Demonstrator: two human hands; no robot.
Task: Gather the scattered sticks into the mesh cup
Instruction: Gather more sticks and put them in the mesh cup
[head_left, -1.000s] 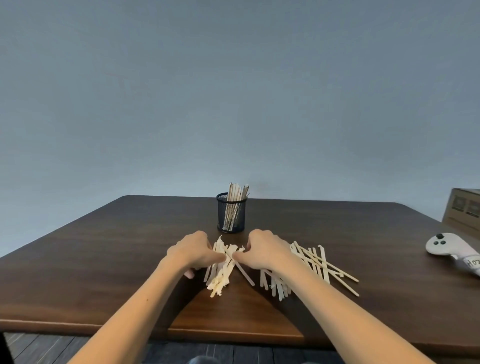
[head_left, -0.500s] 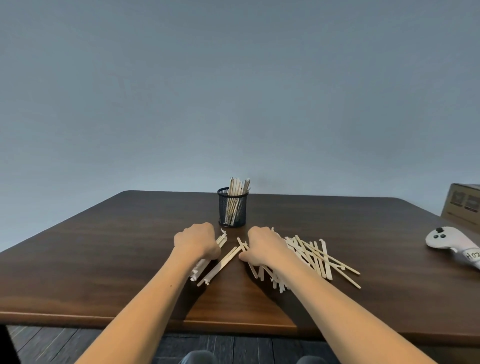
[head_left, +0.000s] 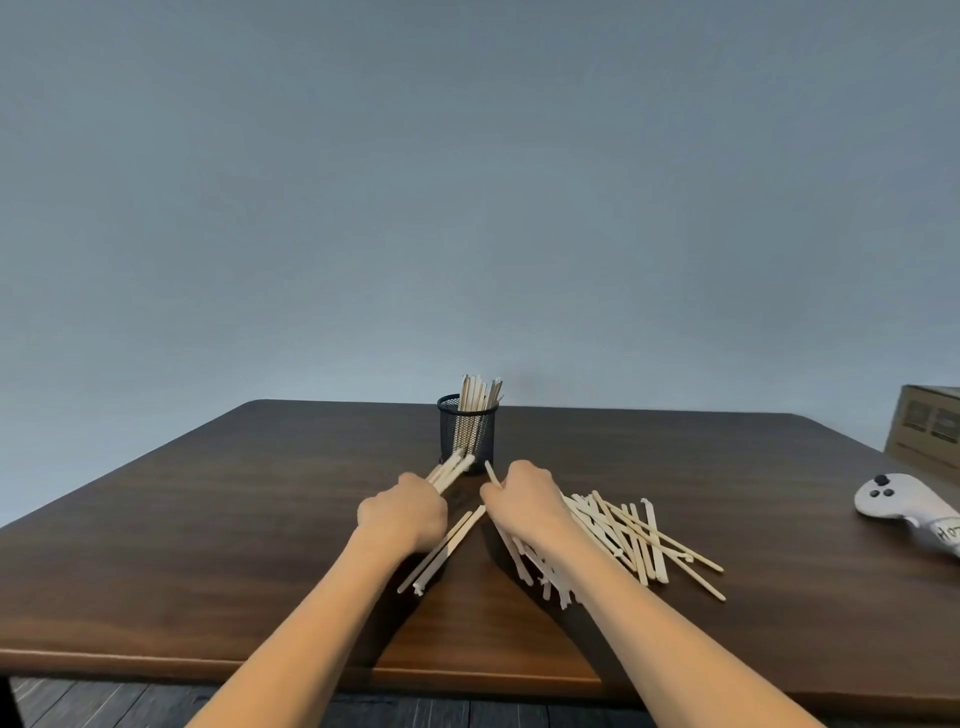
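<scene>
A black mesh cup (head_left: 466, 439) stands upright at the middle back of the dark wooden table (head_left: 218, 525), with several pale sticks standing in it. My left hand (head_left: 402, 512) is shut on a bundle of sticks (head_left: 449, 472) whose tips reach the cup's base. My right hand (head_left: 524, 499) is just right of it, fingers closed on a single stick (head_left: 491, 473). A few loose sticks (head_left: 441, 548) lie between my hands. A scattered pile of sticks (head_left: 631, 535) lies to the right, partly under my right forearm.
A white handheld controller (head_left: 898, 506) lies near the table's right edge. A cardboard box (head_left: 924, 428) stands behind it at the far right. The table's front edge runs just below my forearms.
My left hand has lifted its bundle of sticks off the table toward the cup. My right hand has moved up and forward with one stick. The view has tilted slightly.
</scene>
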